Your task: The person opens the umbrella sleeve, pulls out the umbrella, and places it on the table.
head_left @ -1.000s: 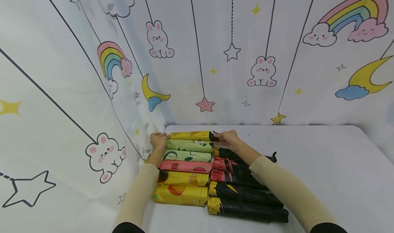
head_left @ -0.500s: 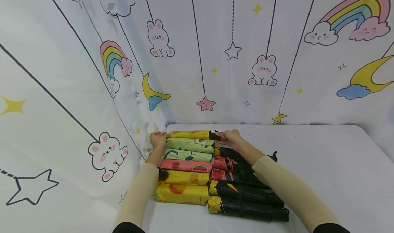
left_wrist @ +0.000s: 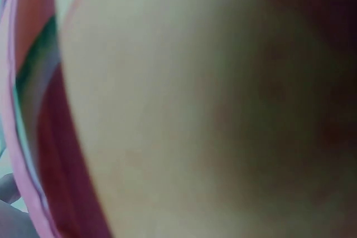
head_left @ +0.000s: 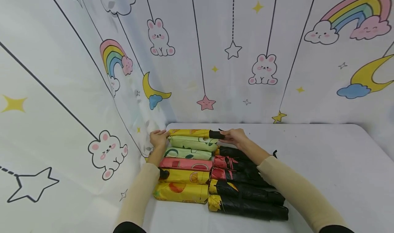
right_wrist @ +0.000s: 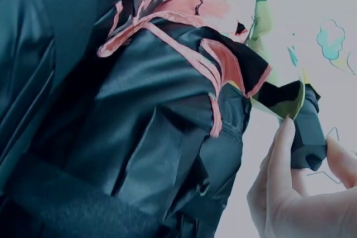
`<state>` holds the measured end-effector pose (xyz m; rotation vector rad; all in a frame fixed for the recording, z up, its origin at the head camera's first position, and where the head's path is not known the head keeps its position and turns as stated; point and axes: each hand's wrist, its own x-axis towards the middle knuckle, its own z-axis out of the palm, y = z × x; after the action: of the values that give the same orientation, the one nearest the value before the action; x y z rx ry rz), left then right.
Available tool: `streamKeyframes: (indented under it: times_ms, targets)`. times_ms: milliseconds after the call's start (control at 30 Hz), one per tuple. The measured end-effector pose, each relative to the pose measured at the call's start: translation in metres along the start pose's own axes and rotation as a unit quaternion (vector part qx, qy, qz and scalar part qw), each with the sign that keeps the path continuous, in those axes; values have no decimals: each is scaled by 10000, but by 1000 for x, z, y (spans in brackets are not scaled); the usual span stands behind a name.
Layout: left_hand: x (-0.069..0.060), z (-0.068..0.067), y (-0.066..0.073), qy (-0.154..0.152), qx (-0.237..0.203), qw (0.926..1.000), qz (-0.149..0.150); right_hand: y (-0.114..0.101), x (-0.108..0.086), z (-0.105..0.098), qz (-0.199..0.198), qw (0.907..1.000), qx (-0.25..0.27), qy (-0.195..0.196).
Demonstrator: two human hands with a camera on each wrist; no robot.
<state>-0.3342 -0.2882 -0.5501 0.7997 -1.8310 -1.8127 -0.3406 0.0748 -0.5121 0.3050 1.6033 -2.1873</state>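
At the table's far left, a yellow fruit-print sleeve (head_left: 189, 133) lies sideways with the black end of a folded umbrella (head_left: 217, 134) sticking out on its right. My left hand (head_left: 158, 139) holds the sleeve's left end. Thumb and fingers of my right hand (head_left: 236, 137) pinch the umbrella's black end; in the right wrist view this black handle (right_wrist: 308, 137) sits between them. Just in front lies a pale green sleeve (head_left: 193, 143), close under both hands. Blurred skin fills most of the left wrist view, beside a watermelon-print sleeve (left_wrist: 61, 154).
Nearer me lie another green sleeve (head_left: 188, 153), a red watermelon sleeve (head_left: 186, 164) and two yellow sleeves (head_left: 181, 192). To their right, several black folded umbrellas (head_left: 246, 206) with coloured tips form a second column under my right forearm. A printed white curtain (head_left: 215, 55) borders the white table (head_left: 320, 158).
My right hand has moved slightly right, and more of the umbrella's black end shows outside the yellow sleeve. The upper green sleeve has shifted a little right. My left hand stays put.
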Motion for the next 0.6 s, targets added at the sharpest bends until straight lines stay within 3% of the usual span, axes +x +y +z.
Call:
streamKeyframes:
  times_ms: [300,600]
  targets:
    - [-1,0,0,-183,-769,9969,23,-4,-2,-5,-79,9997,-195,96]
    - [-4,-1,4,-140,-510,9986,-2,-5,-6,-16,-170,9994,-285,-47]
